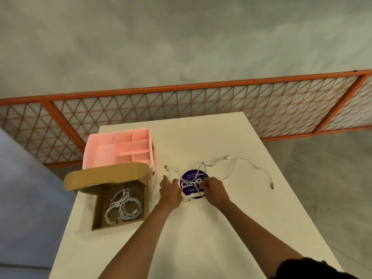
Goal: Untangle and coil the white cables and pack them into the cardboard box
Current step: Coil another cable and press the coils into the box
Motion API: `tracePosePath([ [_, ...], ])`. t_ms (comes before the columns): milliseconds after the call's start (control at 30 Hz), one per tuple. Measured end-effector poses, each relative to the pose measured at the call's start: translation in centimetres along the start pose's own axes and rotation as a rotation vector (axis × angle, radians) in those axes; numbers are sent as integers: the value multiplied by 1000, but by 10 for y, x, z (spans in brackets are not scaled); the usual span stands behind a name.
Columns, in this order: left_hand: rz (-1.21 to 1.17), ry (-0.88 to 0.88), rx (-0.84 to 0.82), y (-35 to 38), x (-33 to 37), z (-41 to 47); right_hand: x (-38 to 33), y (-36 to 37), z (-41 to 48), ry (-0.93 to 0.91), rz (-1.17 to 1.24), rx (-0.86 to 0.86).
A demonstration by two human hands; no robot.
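A tangle of white cables [198,174] lies on the white table [201,238] over a round purple sticker [190,185]. My left hand [171,191] holds strands at the tangle's left side, and my right hand [214,189] pinches strands at its right. One loose cable [249,165] trails off to the right and ends in a plug [272,185]. An open cardboard box [100,208] stands to the left of my hands, with several coiled white cables [122,208] inside it.
A pink plastic organiser [120,148] with open compartments stands behind the box, against its raised flap [104,175]. An orange-framed lattice panel [201,101] runs behind the table's far edge. The floor drops away past both side edges.
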State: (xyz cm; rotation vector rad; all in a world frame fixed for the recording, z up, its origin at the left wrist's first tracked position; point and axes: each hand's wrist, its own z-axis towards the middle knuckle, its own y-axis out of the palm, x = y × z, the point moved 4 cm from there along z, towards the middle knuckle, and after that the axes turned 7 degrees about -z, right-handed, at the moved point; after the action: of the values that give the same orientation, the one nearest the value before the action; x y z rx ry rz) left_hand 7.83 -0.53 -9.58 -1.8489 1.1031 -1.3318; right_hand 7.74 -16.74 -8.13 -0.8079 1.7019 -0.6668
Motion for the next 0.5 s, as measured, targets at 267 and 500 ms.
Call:
tracePosePath([
  [267,-330,96,267,-18,24,20,-4,-7,19,-132,4,-13],
  [500,-454,423,367,-47,73,-3,-30,-41,27,-278,143,205],
])
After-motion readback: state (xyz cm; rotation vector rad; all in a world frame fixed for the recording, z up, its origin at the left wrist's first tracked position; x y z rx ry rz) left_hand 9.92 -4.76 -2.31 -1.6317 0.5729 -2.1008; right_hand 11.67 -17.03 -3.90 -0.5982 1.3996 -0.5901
